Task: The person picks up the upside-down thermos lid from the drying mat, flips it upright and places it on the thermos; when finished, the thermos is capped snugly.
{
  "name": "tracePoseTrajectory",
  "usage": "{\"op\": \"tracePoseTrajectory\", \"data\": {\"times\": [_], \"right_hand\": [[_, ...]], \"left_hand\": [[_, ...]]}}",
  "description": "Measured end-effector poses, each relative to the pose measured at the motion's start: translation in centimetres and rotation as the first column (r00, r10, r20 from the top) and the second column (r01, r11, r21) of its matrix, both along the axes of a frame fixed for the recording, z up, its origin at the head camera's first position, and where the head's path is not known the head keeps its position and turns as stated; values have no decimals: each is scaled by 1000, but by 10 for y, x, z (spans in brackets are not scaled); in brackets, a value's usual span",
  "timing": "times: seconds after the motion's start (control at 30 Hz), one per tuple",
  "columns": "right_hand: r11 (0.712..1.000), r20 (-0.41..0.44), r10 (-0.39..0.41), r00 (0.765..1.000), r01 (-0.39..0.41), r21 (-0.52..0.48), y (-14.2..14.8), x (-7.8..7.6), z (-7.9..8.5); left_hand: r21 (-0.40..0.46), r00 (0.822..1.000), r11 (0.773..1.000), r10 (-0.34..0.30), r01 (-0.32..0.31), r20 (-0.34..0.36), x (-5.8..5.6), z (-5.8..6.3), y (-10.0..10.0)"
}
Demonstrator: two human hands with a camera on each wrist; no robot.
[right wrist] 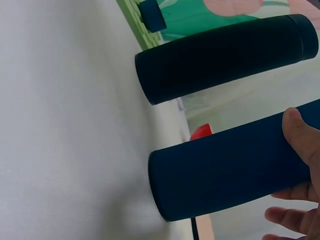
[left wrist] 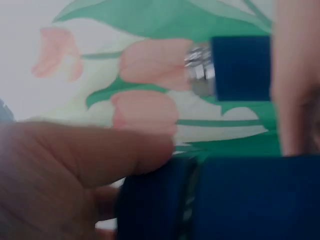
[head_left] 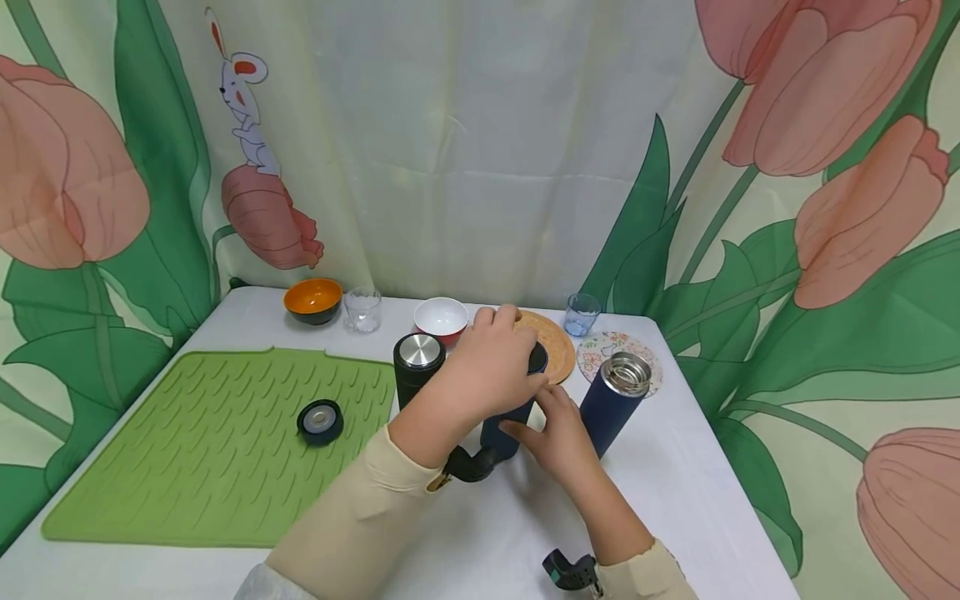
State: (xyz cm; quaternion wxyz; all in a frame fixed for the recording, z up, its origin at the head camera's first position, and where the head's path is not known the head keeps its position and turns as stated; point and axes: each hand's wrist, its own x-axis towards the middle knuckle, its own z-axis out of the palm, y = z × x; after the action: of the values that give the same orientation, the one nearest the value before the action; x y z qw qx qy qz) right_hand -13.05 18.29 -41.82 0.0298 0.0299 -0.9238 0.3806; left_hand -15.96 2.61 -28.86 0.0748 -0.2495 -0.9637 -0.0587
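Note:
A navy thermos flask (head_left: pixel 501 432) stands upright in the middle, between both hands. My left hand (head_left: pixel 487 362) reaches over its top and holds the lid (left wrist: pixel 152 200), thumb along the side; a seam shows between lid and body in the left wrist view. Lower down, my right hand (head_left: pixel 558 437) grips the flask's body (right wrist: pixel 225 170), thumb in front and fingers behind. Just to the right is a second navy flask (head_left: pixel 609 412) without a lid, its steel neck (head_left: pixel 628 374) bare. A black flask (head_left: pixel 411 379) with a steel-topped lid stands left of my hands.
A dark round lid (head_left: pixel 320 422) lies on the green ridged mat (head_left: pixel 187 467) at left. Along the back are an orange bowl (head_left: pixel 312 296), a clear glass (head_left: pixel 363 310), a white-and-red bowl (head_left: pixel 441 317), a tan round board (head_left: pixel 558 346), a bluish glass (head_left: pixel 582 315) and a floral plate (head_left: pixel 596 348).

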Motion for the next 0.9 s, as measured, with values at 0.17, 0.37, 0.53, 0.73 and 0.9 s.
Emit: {"op": "tracePoseTrajectory", "data": {"times": [0.17,0.37,0.53,0.73,0.9], "right_hand": [[1000,-3,1,1000,-1,3,0,0,-3],[1000,-15,-13,1000,14,20,0,0,-2],[1000,-17,-16,1000,16,18,0,-1,-1],[1000,-33,-12,999,12,19,0,-1,0],[1000,-10,-9,1000,9,20,-1,-1,-1]], "left_hand": [[12,999,999,46,-46,-24,0,1,-3],[49,938,961,275,-271,-210,8,-3,4],[41,966,981,193,-189,-169,2,3,0],[67,999,998,18,-21,40,-12,14,-14],[75,998,996,51,-54,40,-7,10,-17]]}}
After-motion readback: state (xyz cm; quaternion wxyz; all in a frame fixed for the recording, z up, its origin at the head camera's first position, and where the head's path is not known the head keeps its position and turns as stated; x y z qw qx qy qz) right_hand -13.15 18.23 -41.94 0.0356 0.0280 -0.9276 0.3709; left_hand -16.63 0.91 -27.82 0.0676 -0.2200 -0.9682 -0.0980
